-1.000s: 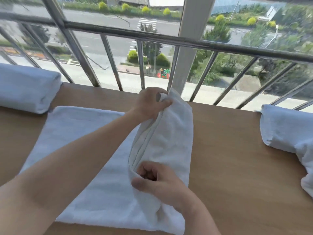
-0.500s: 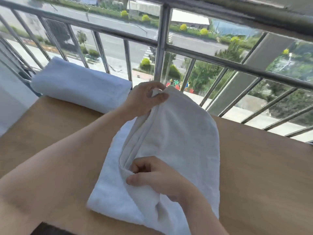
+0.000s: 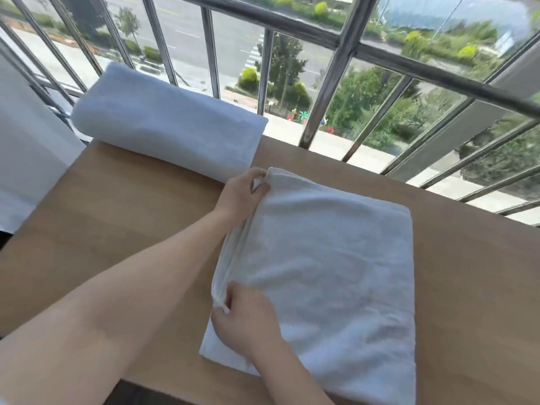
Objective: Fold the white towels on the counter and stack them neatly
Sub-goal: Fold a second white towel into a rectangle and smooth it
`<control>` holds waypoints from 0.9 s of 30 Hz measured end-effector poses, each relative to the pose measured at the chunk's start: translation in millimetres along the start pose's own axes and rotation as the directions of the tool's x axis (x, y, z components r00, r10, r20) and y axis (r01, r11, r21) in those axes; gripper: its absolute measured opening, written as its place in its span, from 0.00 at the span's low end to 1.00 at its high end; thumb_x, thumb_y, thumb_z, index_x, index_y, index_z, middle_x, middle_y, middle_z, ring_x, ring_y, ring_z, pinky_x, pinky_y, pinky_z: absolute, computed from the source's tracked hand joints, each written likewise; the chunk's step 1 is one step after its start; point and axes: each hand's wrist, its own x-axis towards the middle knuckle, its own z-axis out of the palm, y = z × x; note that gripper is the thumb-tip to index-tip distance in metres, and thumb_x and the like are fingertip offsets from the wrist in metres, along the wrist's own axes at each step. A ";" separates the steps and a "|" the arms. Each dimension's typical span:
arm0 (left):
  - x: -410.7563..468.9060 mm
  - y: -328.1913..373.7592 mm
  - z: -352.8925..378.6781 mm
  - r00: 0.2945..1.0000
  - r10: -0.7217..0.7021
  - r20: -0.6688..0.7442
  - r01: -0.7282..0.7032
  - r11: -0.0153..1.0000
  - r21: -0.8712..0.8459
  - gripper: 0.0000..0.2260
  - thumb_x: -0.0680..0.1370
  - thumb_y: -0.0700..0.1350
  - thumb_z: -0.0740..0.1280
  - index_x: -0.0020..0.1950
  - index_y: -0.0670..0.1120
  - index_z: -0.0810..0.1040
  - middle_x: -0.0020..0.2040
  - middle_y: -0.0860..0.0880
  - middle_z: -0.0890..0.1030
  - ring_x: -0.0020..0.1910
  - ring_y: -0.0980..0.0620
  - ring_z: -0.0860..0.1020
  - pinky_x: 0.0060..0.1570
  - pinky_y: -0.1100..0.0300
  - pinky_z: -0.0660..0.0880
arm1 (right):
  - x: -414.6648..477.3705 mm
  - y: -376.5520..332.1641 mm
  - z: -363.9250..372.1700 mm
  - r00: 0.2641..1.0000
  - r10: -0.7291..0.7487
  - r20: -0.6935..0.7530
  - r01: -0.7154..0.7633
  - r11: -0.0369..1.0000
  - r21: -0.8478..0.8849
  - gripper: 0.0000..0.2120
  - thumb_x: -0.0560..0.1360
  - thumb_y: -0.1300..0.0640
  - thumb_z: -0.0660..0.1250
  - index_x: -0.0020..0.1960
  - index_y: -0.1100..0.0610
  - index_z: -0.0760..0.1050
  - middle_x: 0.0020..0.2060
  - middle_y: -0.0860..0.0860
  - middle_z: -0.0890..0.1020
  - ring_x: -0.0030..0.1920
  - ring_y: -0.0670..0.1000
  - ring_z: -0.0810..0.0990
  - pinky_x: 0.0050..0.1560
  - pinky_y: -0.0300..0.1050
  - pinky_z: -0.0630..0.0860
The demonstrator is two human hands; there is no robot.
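A white towel (image 3: 330, 267) lies folded flat on the wooden counter (image 3: 117, 229), its doubled edges along the left side. My left hand (image 3: 242, 191) pinches the towel's far left corner. My right hand (image 3: 245, 320) grips the left edge near the front, fingers curled onto the cloth. A stack of folded white towels (image 3: 166, 127) sits at the back left of the counter, against the railing.
A metal window railing (image 3: 336, 74) runs along the counter's far edge with the street below. A white curtain or wall (image 3: 26, 159) stands at the left. Bare wood shows left and right of the towel.
The raised half of the towel has come down flat onto the lower half. Both hands kept their hold on the left edge and lowered to the counter. My view shifted left.
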 end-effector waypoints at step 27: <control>-134.0 -0.8 56.2 0.998 -0.049 -0.028 0.051 0.995 0.083 0.37 0.75 0.66 0.66 0.77 0.46 0.66 0.74 0.49 0.68 0.72 0.50 0.61 0.72 0.60 0.58 | -9.2 160.0 -61.0 0.730 -0.319 -0.605 0.038 0.902 -0.431 0.18 0.78 0.51 0.59 0.65 0.51 0.78 0.57 0.51 0.78 0.54 0.55 0.75 0.57 0.50 0.65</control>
